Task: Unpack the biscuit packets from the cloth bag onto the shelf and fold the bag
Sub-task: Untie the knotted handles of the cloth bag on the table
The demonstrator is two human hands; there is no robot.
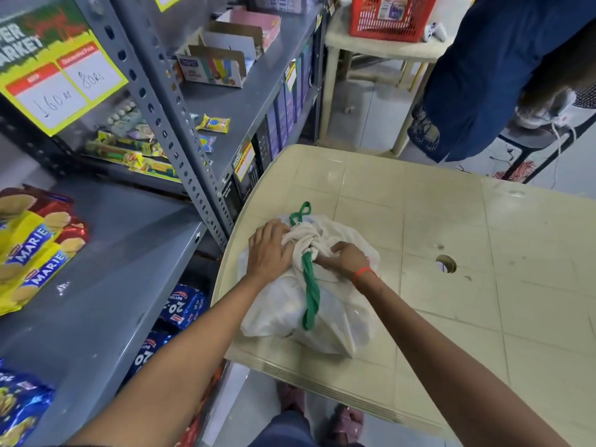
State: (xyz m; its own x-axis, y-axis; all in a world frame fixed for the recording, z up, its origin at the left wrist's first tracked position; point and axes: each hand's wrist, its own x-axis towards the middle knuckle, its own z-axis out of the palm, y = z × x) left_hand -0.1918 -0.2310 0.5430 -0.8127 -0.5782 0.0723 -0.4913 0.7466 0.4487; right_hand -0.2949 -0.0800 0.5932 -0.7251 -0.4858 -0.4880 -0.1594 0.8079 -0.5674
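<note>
A full white cloth bag (283,314) with green handles (310,293) lies on the left part of a beige plastic table (451,221). Its mouth is bunched and twisted at the top. My left hand (269,250) rests flat on the bag's left side, fingers touching the bunched cloth. My right hand (343,259) pinches the twisted cloth near the green handle. The bag's contents are hidden. The grey metal shelf (106,285) stands to the left, with yellow Marie biscuit packets (29,250) and blue packets (16,411) lying on it.
A slotted shelf upright (180,146) rises between shelf and table. Blue biscuit packets (180,304) sit on a lower shelf. A person in blue clothing (477,79) stands at the far right. A red basket (390,17) sits on another table behind. The table has a round hole (446,264).
</note>
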